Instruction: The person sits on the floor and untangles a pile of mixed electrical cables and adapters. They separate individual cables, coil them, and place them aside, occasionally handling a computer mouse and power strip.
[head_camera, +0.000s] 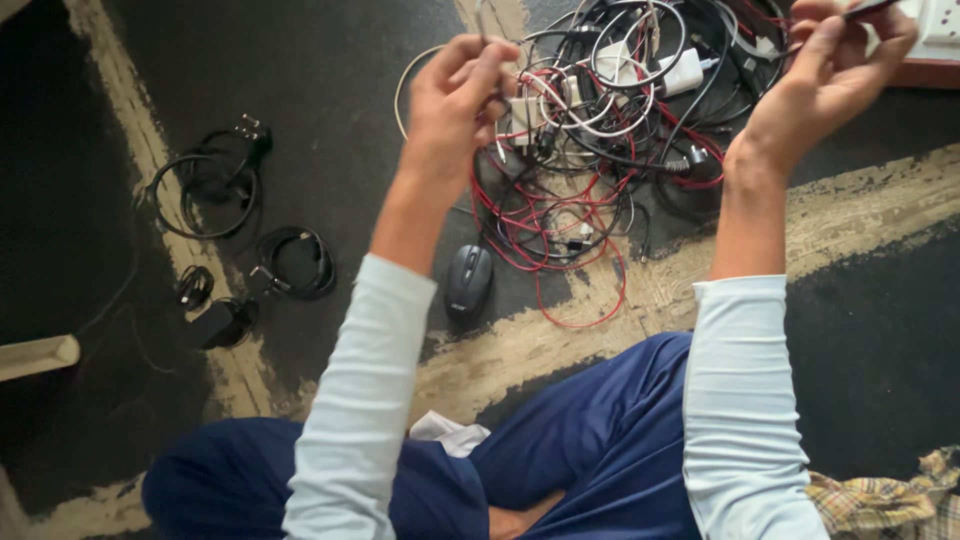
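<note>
A seated person in pale blue sleeves lifts both hands over a tangled heap of red, black and white cables (590, 140) on the dark floor (340, 80) — left hand (455, 100) fingers pinched on a thin cable end, right hand (830, 75) fingers closed on a dark cord. A black computer mouse (468, 282) lies just beside the heap.

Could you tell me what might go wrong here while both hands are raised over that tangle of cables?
The left hand and right hand each pinch a thin cable that seems to run into the knotted pile of cables. Pulling could tighten the knots or drag the white charger along. The red wire loops near the black computer mouse, so a tug might snag and shift it.
</note>
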